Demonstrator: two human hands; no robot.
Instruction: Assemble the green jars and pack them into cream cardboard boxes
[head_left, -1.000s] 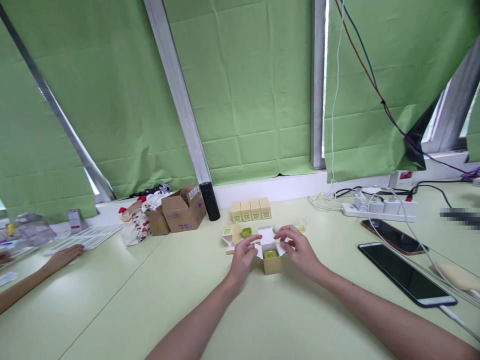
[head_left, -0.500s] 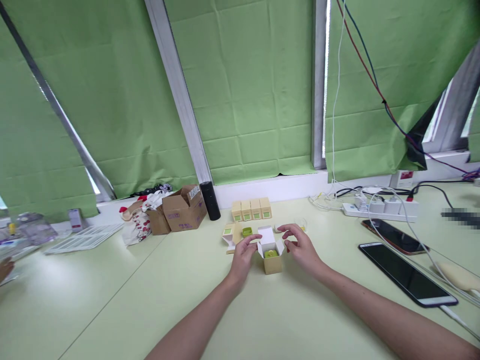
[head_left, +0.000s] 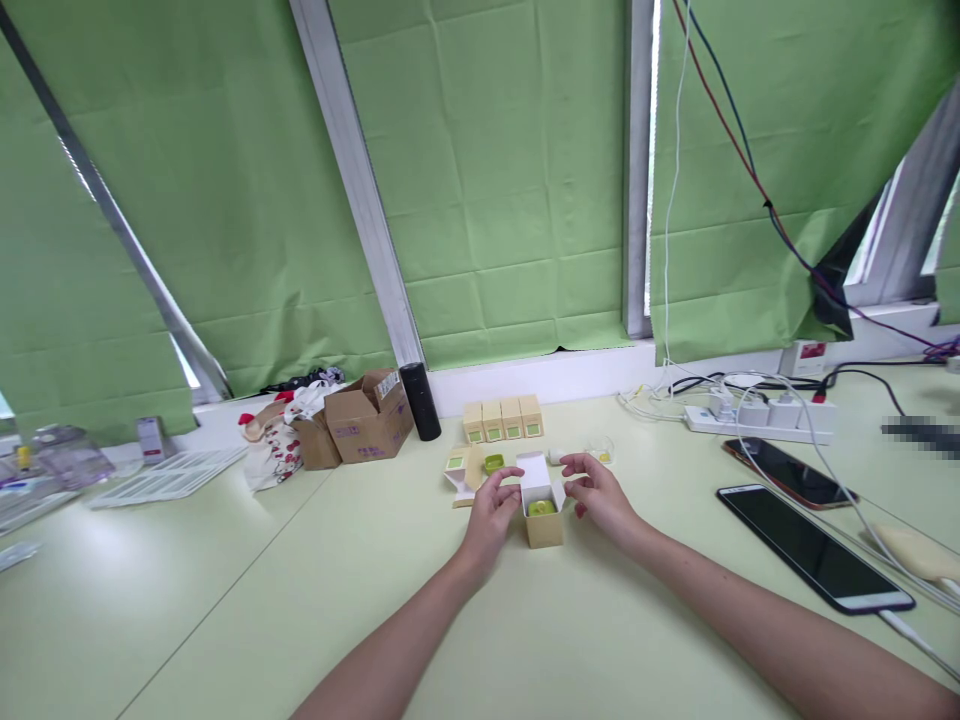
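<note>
A small open cardboard box (head_left: 545, 531) stands upright on the table with its white lid flap (head_left: 534, 471) raised at the back. Inside it sits a yellow-green object (head_left: 541, 508), its kind unclear. My left hand (head_left: 489, 517) holds the box's left upper edge between curved thumb and index finger, hiding the left side flap. At the right side flap (head_left: 558, 494), my right hand (head_left: 602, 499) is bent with thumb and fingers apart; its fingertips are close to the flap, and I cannot tell whether they touch it.
Behind stand several small closed boxes (head_left: 502, 419) in a row. An opened box (head_left: 463, 475), a green container (head_left: 493, 463) and a clear piece (head_left: 602, 450) lie nearer. A black cylinder (head_left: 421, 402) and carton (head_left: 369, 418) are left; phones (head_left: 814, 545) and a power strip (head_left: 759, 424) right.
Both side flaps stood spread outward before; now the right one is more upright and the left is hidden by my fingers. Another person's hand has left the far left edge.
</note>
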